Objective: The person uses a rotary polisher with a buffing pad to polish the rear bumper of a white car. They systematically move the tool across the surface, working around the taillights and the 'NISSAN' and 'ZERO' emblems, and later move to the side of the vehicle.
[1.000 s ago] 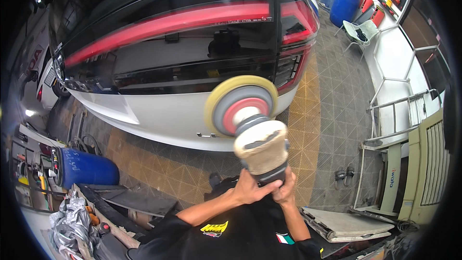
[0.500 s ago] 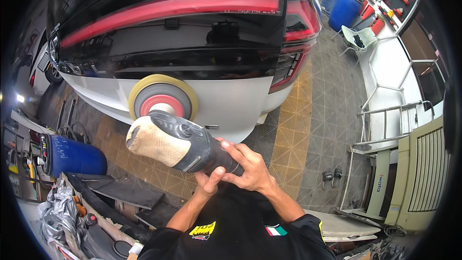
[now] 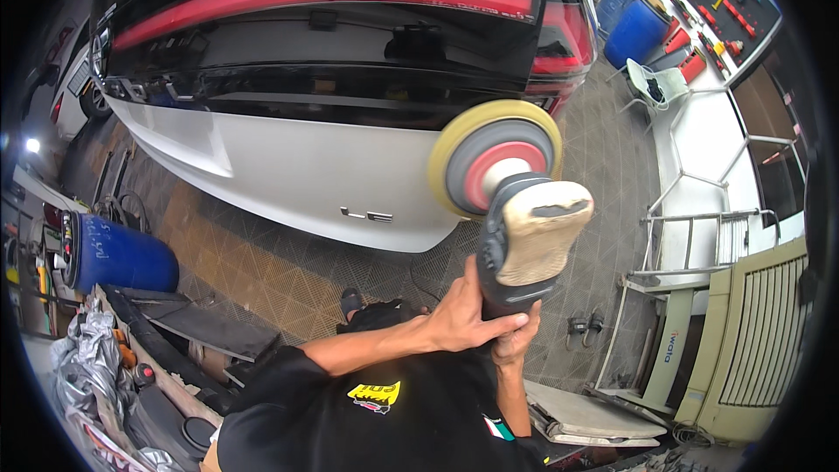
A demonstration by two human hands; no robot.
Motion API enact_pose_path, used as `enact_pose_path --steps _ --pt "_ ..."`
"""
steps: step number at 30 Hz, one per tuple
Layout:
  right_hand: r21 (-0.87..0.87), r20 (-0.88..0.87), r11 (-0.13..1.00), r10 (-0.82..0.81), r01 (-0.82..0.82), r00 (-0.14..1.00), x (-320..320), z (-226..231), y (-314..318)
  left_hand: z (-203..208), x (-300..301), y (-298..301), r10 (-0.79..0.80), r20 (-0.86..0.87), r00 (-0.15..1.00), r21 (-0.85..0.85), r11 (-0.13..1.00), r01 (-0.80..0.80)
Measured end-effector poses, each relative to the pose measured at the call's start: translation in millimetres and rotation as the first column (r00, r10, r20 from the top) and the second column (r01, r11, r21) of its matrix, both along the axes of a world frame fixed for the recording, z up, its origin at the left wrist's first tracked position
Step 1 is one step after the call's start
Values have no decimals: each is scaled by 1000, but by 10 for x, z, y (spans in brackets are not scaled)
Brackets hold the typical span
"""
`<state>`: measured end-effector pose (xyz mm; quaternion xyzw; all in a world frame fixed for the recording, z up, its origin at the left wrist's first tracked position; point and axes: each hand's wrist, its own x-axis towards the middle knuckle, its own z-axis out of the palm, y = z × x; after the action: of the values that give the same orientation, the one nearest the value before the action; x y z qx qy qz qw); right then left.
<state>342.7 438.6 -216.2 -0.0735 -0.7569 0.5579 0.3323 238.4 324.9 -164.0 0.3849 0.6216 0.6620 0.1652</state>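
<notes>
Both my hands grip the body of a polisher (image 3: pixel 544 232), dark with a tan worn cover at its head end. My left hand (image 3: pixel 461 315) wraps the body from the left, and my right hand (image 3: pixel 516 343) holds it from the right, partly hidden below it. A round yellow polishing pad (image 3: pixel 447 153), with grey and red rings behind it, is at the right end of the car's white rear panel (image 3: pixel 297 153). It overlaps the black strip above that panel, just below the red tail light (image 3: pixel 559 48). Whether its face touches the paint is hidden.
A blue barrel (image 3: pixel 127 253) lies at left, near crumpled silver sheeting (image 3: pixel 87 358). Black slippers (image 3: pixel 585 325) rest on the tiled floor (image 3: pixel 603 210) at right. Beyond stand a metal frame (image 3: pixel 682 271), a chair (image 3: pixel 655 83) and a blue drum (image 3: pixel 638 33).
The polisher has swung from the middle of the rear panel to its right end, and its body now points more upright. My hands and arms have shifted right with it.
</notes>
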Motion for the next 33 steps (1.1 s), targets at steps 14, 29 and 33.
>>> enact_pose_path --steps 14,29,33 --pt "339 -20 935 121 -107 992 -411 140 -374 77 -220 -747 -35 152 988 125 992 16" --pt "504 -4 841 228 -194 974 -1117 538 -1588 -156 -667 -1998 -16 423 906 297 947 -122" --pt "519 -6 832 234 -197 972 -1192 556 -1721 -162 -754 -2089 -7 403 915 348 926 -147"
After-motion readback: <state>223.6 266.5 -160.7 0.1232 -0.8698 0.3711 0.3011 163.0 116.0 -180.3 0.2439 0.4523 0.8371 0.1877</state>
